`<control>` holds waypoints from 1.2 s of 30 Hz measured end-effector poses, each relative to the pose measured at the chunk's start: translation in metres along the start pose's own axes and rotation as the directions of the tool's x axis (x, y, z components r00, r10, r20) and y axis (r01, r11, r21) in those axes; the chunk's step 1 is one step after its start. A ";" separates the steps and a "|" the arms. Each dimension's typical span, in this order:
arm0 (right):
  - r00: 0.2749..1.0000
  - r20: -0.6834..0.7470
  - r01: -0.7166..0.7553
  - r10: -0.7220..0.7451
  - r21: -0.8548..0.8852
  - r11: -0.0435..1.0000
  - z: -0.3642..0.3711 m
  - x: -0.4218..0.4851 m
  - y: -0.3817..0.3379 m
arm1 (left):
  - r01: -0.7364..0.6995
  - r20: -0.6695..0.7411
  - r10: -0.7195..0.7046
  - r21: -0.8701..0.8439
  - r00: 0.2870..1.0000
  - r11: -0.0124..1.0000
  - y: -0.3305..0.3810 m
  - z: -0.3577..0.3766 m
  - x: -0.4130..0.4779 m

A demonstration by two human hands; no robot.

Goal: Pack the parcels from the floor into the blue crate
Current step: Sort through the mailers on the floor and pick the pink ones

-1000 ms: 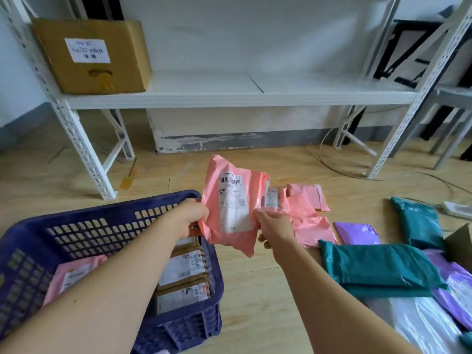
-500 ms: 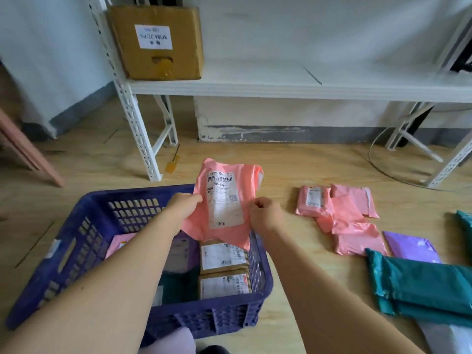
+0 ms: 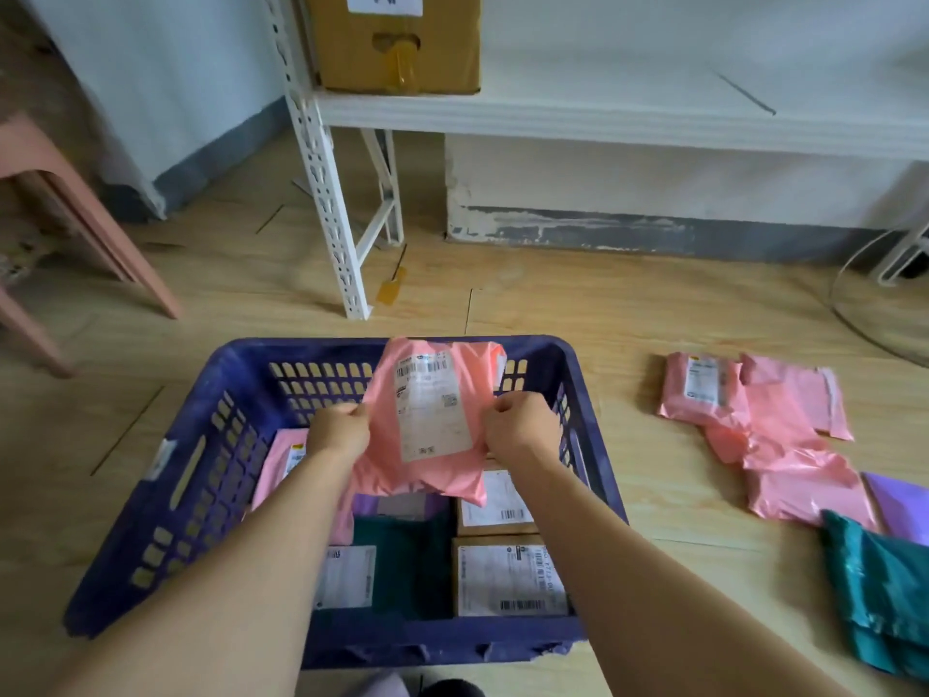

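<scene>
I hold a pink parcel (image 3: 432, 420) with a white label over the middle of the blue crate (image 3: 201, 475). My left hand (image 3: 339, 432) pinches its left edge and my right hand (image 3: 520, 427) grips its right edge. Inside the crate lie two brown boxes with labels (image 3: 507, 578), a green parcel (image 3: 402, 555), a purple one and another pink parcel (image 3: 284, 465). On the floor to the right lie several pink parcels (image 3: 764, 420), a purple parcel (image 3: 900, 505) and a teal parcel (image 3: 885, 591).
A white metal rack (image 3: 327, 203) stands behind the crate, with a cardboard box (image 3: 392, 42) on its shelf. A pink stool (image 3: 75, 203) is at the left. A white cable (image 3: 849, 274) curves on the wooden floor at the right.
Both hands have carried the pink parcel leftward from beside the crate to above its middle. The view has swung left and down, so the crate now fills the centre.
</scene>
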State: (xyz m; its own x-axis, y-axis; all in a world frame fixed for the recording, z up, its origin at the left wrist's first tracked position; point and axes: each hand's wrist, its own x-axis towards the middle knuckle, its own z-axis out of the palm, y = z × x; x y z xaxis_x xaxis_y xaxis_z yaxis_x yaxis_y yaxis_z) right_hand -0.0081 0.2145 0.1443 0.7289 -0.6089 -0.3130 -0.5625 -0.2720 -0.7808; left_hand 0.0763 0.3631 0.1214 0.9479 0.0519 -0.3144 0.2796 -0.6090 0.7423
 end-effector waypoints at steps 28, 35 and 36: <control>0.792 0.609 0.473 0.046 -0.660 0.584 0.156 0.061 0.080 | -0.256 0.230 0.141 0.612 0.963 0.749 -0.127 0.070 0.087; 0.744 0.656 0.493 0.126 -0.666 0.560 0.168 0.067 0.088 | -0.527 0.527 0.204 0.587 0.825 0.614 -0.128 0.060 0.077; 0.747 0.652 0.485 0.129 -0.667 0.566 0.170 0.067 0.087 | -0.524 0.586 0.108 0.607 0.803 0.598 -0.129 0.060 0.077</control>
State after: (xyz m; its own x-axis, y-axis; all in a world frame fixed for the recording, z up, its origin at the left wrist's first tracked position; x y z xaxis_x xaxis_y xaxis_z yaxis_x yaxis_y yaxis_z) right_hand 0.0574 0.2766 -0.0366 0.7266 -0.0041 -0.6870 -0.2254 -0.9460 -0.2328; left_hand 0.1045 0.3984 -0.0341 0.7016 -0.4883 -0.5190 -0.4220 -0.8716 0.2496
